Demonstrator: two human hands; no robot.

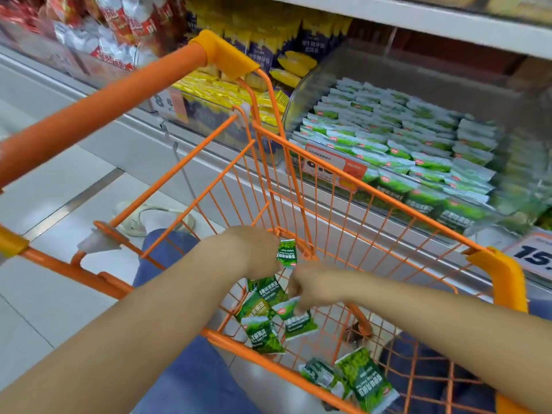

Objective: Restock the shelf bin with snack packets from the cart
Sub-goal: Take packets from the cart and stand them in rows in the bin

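Note:
Both my hands reach down into the orange wire cart [352, 186]. My left hand [257, 252] holds several green snack packets, one [287, 253] sticking up and others [265, 294] hanging below it. My right hand [313, 286] pinches another green packet [295, 319]. Two more green packets [363, 379] lie on the cart floor near its front edge. The clear shelf bin [397, 135], up and to the right of the cart, holds rows of the same green packets.
A bin of yellow packets [227, 88] stands left of the green bin, with red and white packets [119, 28] farther left. Orange price tags [331, 167] hang on the shelf edge. The cart handle [98, 106] crosses the upper left. My foot in a sandal [155, 218] stands on the tiled floor.

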